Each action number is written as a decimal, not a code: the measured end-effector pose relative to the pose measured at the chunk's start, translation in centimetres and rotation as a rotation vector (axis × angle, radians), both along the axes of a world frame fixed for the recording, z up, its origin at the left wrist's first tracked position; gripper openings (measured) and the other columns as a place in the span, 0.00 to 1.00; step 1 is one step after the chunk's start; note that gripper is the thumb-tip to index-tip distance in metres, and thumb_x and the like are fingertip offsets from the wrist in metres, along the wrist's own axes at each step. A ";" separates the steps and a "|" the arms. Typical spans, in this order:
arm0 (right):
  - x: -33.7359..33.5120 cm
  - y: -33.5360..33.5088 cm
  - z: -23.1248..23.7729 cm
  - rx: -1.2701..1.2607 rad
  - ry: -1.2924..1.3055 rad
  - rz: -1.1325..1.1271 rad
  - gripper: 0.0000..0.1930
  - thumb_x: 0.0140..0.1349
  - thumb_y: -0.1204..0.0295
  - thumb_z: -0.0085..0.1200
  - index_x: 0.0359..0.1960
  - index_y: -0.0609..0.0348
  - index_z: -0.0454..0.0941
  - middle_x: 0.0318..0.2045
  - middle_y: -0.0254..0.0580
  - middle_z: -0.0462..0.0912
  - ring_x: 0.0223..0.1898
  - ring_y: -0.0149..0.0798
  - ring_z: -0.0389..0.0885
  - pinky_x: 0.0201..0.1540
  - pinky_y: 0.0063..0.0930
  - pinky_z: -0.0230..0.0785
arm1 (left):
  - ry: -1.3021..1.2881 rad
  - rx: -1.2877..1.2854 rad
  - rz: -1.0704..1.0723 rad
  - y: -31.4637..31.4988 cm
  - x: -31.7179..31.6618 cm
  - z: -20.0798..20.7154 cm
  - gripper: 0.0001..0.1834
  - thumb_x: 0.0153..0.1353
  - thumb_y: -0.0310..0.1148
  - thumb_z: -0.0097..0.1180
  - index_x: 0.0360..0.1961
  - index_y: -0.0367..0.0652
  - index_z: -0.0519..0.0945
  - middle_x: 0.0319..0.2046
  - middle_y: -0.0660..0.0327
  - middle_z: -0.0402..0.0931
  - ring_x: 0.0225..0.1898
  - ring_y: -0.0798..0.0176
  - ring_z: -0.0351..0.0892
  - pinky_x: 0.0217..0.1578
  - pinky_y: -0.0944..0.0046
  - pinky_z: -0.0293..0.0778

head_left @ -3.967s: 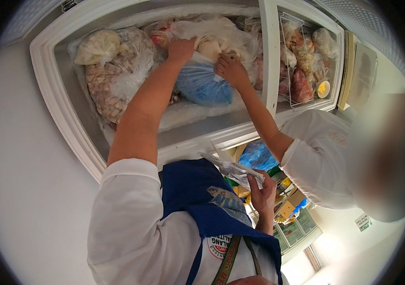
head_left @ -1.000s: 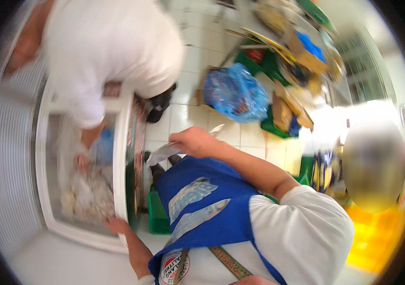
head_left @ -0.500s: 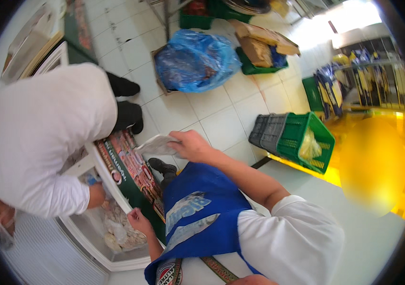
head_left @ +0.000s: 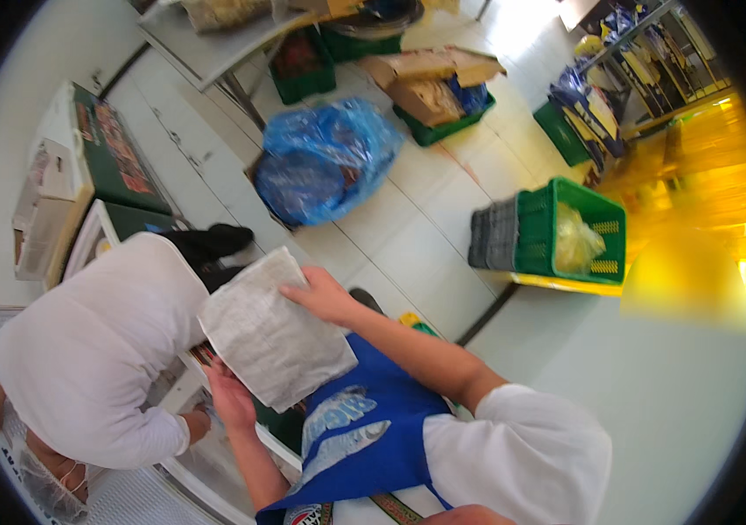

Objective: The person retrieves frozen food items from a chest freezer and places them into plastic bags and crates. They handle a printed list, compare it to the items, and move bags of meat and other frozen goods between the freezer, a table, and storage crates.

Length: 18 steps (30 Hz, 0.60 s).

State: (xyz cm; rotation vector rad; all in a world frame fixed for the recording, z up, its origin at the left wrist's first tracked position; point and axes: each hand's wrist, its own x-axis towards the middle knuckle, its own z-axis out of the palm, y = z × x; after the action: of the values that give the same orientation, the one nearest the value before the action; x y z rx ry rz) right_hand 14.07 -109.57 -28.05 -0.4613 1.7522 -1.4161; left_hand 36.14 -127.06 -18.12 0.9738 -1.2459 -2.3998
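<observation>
My right hand pinches the upper right edge of a worn, greyish-white sheet of paper with faint marks on it. The sheet tilts broadside in front of my blue apron. Close beside its lower left edge is my left hand, palm turned up and fingers stretched out; whether it touches the sheet I cannot tell. Below that hand lies the white frame of a chest freezer, partly hidden. A person in a white shirt bends over the freezer at the left, one hand reaching down into it.
Blue plastic covers a bulky load on the tiled floor. Beyond it, green crates hold cardboard and other goods. A grey and green crate stack stands at the right by yellow curtain strips. A table is at the far left.
The sheet has turned from nearly edge-on to facing me and come lower. My left hand has left the freezer's rim and moved to the sheet. The view has shifted.
</observation>
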 end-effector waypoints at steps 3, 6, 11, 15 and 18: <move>0.0 -1.1 -1.3 -0.057 -0.034 -0.038 0.41 0.70 0.49 0.56 0.74 0.67 0.61 0.74 0.66 0.62 0.76 0.61 0.57 0.78 0.57 0.47 | -0.040 -0.269 -0.064 0.8 -1.1 1.7 0.30 0.80 0.52 0.41 0.69 0.38 0.68 0.61 0.56 0.77 0.60 0.58 0.78 0.65 0.54 0.69; -0.7 -1.7 -0.1 -0.141 -0.067 -0.003 0.43 0.68 0.49 0.59 0.74 0.69 0.61 0.72 0.66 0.64 0.75 0.61 0.60 0.77 0.53 0.50 | -0.120 -0.426 -0.026 0.4 -1.1 1.5 0.22 0.76 0.36 0.55 0.65 0.36 0.72 0.58 0.56 0.80 0.55 0.62 0.81 0.58 0.61 0.74; -0.7 -1.8 6.1 -0.273 -0.167 0.075 0.36 0.65 0.56 0.66 0.67 0.68 0.71 0.62 0.58 0.77 0.65 0.50 0.73 0.69 0.42 0.63 | -0.194 -0.522 0.164 0.6 -0.8 2.8 0.22 0.68 0.25 0.64 0.61 0.34 0.75 0.55 0.56 0.82 0.54 0.63 0.81 0.59 0.62 0.73; 0.7 -3.5 8.0 -0.231 -0.262 0.168 0.27 0.62 0.69 0.71 0.60 0.66 0.79 0.52 0.44 0.86 0.53 0.35 0.82 0.59 0.34 0.73 | -0.245 -0.519 0.318 1.1 2.1 3.5 0.24 0.64 0.23 0.67 0.61 0.34 0.76 0.55 0.55 0.82 0.54 0.62 0.82 0.59 0.61 0.74; 3.0 -6.4 3.6 -0.169 -0.031 0.282 0.26 0.61 0.68 0.72 0.59 0.65 0.80 0.51 0.43 0.86 0.52 0.35 0.82 0.58 0.34 0.74 | -0.258 -0.561 0.425 2.0 5.6 4.5 0.26 0.62 0.22 0.68 0.61 0.34 0.76 0.55 0.54 0.83 0.54 0.61 0.82 0.59 0.60 0.75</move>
State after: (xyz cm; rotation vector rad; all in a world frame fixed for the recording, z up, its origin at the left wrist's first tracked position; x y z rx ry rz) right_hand 17.02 -115.97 -24.48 -0.7423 1.4824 -1.3634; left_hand 41.77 -125.07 -13.62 1.2255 -1.4975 -1.5201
